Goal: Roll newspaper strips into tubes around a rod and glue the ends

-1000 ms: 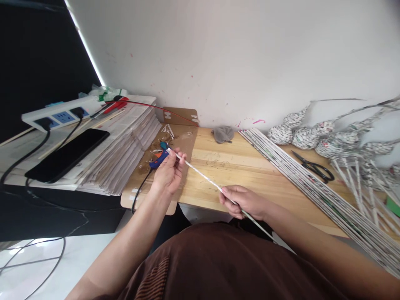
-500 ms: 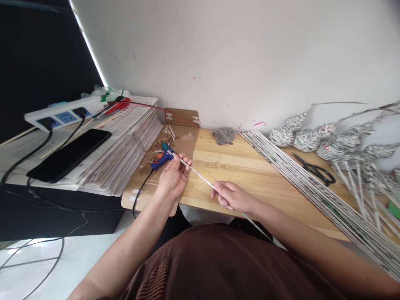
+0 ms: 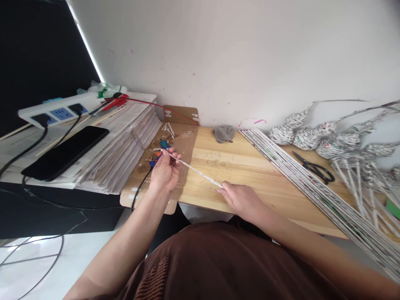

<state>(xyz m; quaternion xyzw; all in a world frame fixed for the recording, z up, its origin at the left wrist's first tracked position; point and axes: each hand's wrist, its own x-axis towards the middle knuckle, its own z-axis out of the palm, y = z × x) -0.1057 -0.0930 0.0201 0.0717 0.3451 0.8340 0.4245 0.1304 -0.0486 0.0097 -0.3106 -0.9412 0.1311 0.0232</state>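
Note:
A thin rolled-paper stick [image 3: 200, 172], white with faint print, runs between both hands above the front of the wooden table. My left hand [image 3: 165, 170] pinches it near its left end, palm turned up. Lower on the right, my right hand [image 3: 243, 199] closes round the stick. Behind my left hand lies a blue glue gun [image 3: 165, 144], partly hidden by the fingers, its black cord trailing toward the table edge. It rests on a stained sheet of cardboard [image 3: 187, 137] with small white paper scraps near it.
A long bundle of rolled-paper sticks [image 3: 300, 183] lies slantwise on the right, beside black scissors [image 3: 314, 168]. Woven paper pieces [image 3: 308, 137] stand against the wall. A grey cloth lump [image 3: 223, 133] sits behind. At left are stacked newspapers [image 3: 131, 141], a phone [image 3: 67, 152] and a power strip [image 3: 59, 110].
My left hand has moved left, now covering more of the glue gun. My right hand has slid right along the stick, so a longer stretch shows between the hands.

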